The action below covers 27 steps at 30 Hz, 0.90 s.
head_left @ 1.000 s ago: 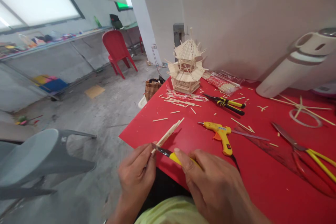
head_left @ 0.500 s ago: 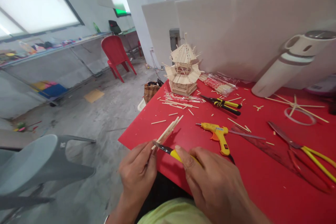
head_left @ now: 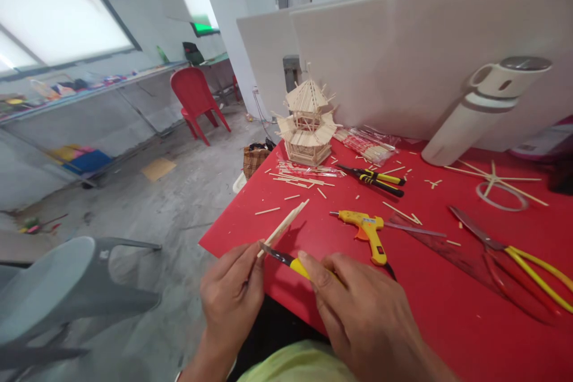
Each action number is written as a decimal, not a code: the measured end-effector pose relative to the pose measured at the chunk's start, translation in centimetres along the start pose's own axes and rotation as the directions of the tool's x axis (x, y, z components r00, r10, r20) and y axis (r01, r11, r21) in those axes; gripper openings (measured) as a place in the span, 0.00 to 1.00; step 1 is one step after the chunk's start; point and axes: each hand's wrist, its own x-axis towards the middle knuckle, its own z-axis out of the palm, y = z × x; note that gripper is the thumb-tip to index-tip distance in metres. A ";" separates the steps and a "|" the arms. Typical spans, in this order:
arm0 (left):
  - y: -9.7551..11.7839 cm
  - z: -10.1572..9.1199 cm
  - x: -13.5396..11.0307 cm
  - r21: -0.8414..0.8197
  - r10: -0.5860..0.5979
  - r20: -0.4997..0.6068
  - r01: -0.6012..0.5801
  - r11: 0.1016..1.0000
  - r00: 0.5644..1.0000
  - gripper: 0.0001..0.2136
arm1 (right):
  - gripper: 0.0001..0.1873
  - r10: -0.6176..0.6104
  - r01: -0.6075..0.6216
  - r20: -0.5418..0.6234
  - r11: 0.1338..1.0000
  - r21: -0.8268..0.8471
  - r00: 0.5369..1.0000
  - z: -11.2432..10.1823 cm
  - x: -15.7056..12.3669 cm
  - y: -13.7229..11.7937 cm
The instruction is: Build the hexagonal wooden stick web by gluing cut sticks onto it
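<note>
My left hand (head_left: pixel 233 295) pinches a long pale wooden stick (head_left: pixel 283 227) that points up and right over the corner of the red table (head_left: pixel 430 304). My right hand (head_left: pixel 362 310) is closed on a yellow-handled utility knife (head_left: pixel 286 259). Its blade tip rests against the stick just above my left fingers. A small pagoda model (head_left: pixel 308 125) built of sticks stands at the far end of the table.
A yellow glue gun (head_left: pixel 364 230), black-and-yellow pliers (head_left: pixel 373 179), yellow-handled scissors (head_left: pixel 510 253), a packet of sticks (head_left: pixel 367 144) and loose stick pieces lie on the table. A white cylinder appliance (head_left: pixel 478 110) leans at the right. A grey chair (head_left: pixel 67 286) stands at my left, a red chair (head_left: pixel 194 98) farther off.
The view has tilted slightly, so everything sits a little lower and to the left. Both hands keep the same grip on stick and knife, with the blade still against the stick.
</note>
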 end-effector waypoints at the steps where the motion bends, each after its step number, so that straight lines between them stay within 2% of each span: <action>1: 0.0 0.0 0.0 -0.002 0.004 -0.002 -0.004 1.000 1.000 0.06 | 0.20 0.004 -0.004 -0.006 1.000 -0.003 1.000 0.0 0.0 0.0; 15: -0.2 0.2 0.1 0.001 -0.015 -0.003 0.015 1.000 1.000 0.05 | 0.19 0.012 -0.013 -0.034 0.999 -0.030 0.999 0.5 0.1 0.0; 27: -0.1 0.0 0.5 -0.026 -0.011 0.035 0.011 1.000 0.999 0.06 | 0.22 0.030 -0.030 -0.002 0.999 -0.014 1.000 1.1 -0.1 0.0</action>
